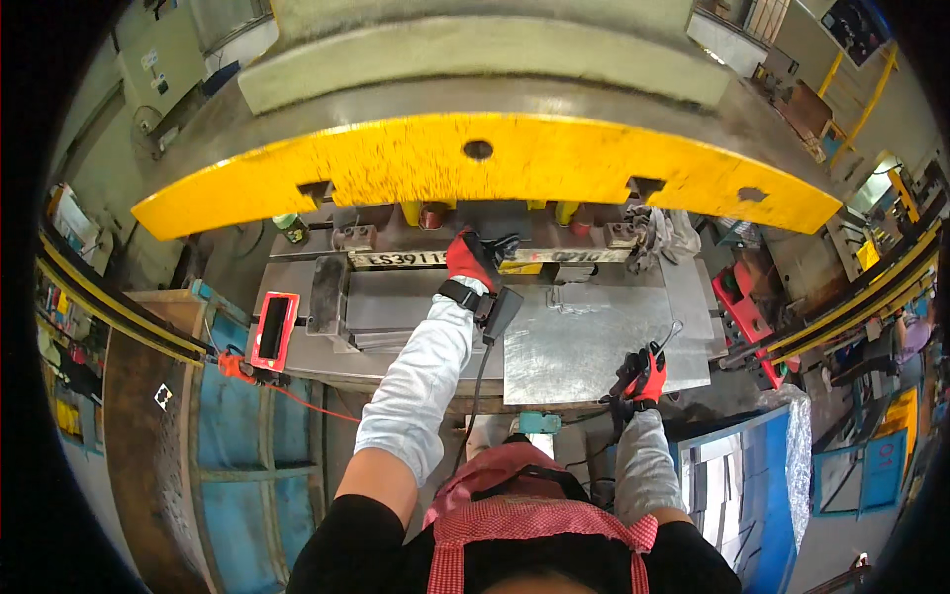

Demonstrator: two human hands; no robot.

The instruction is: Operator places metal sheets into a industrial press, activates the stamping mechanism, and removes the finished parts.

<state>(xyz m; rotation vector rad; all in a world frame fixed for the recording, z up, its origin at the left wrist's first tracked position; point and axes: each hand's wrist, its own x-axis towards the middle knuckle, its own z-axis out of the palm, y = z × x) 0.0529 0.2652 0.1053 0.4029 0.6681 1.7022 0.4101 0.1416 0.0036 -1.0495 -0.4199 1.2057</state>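
My left hand [472, 259], in a red and black glove, reaches to the front edge of the metal die [426, 259] under the press. Its dark fingertips stretch rightward over the edge, and no held thing shows there. A black device is strapped at that wrist, with a cable hanging from it. My right hand [643, 375], gloved alike, is closed at the near right part of a bare metal sheet [564, 346]. From its fingers sticks out a thin metal tool with a looped end [675, 331]. The sheet lies flat on the press bed, between my hands.
A yellow-faced press ram [475, 163] hangs over the bed. At left lie a red-framed device [274, 332] and a steel block [329, 297]. A crumpled rag [668, 236] is at back right; a red rack [744, 315] and a blue bin [757, 475] stand at right.
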